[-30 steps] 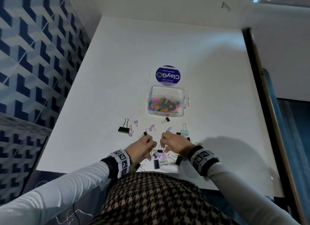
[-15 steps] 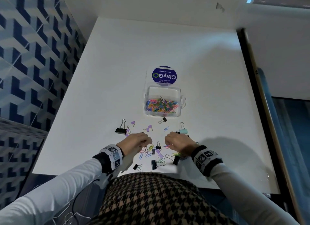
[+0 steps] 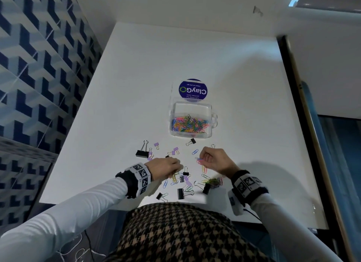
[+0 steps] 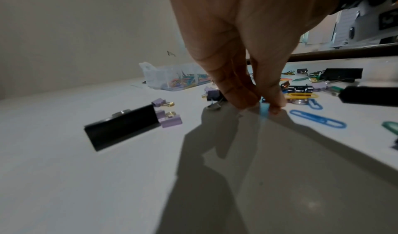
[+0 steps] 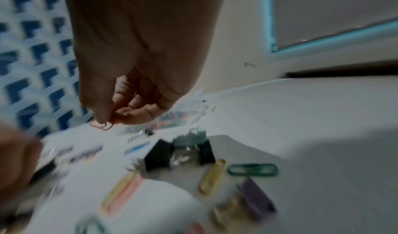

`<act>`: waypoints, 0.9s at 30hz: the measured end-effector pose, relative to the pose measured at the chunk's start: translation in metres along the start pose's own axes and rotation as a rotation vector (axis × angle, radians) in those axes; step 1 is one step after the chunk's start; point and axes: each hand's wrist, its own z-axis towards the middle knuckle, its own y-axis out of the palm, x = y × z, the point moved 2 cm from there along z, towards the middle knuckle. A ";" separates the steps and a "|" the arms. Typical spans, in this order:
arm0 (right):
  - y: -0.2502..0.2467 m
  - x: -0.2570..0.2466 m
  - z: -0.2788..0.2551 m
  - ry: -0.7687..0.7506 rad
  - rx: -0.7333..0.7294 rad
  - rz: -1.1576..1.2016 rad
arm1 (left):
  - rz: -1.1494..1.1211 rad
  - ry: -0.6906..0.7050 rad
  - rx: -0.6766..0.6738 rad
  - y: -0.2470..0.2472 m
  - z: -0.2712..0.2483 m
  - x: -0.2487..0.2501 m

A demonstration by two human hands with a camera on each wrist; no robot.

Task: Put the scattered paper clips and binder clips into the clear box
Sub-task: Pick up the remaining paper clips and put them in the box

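The clear box (image 3: 209, 121) stands open mid-table with several coloured paper clips inside; its lid (image 3: 193, 89) with a blue sticker lies behind it. Loose paper clips and binder clips (image 3: 184, 180) lie scattered between the box and the near edge. My left hand (image 3: 178, 167) is down on the pile, and its fingertips (image 4: 247, 101) pinch a blue paper clip (image 4: 264, 110) against the table. My right hand (image 3: 200, 158) hovers just above the table and pinches a pink paper clip (image 5: 101, 125) between thumb and forefinger. The right wrist view is blurred.
A large black binder clip (image 3: 141, 153) lies at the left of the scatter, with small purple binder clips (image 3: 174, 150) nearby. A black binder clip (image 3: 191, 141) sits just in front of the box. The white table (image 3: 136, 85) ends at a dark rail (image 3: 293, 105) on the right.
My right hand has risen off the pile and moved toward the box with a pink paper clip in its fingers. My left hand stays low on the pile.
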 end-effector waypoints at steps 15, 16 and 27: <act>-0.051 -0.037 0.105 0.216 0.432 0.022 | -0.347 -0.166 0.347 -0.014 -0.020 -0.037; -0.049 -0.036 0.105 0.219 0.411 -0.029 | -0.340 -0.206 0.365 -0.011 -0.021 -0.040; 0.007 -0.037 0.038 -0.244 -0.100 -0.607 | -0.053 -0.001 0.182 0.007 -0.027 -0.027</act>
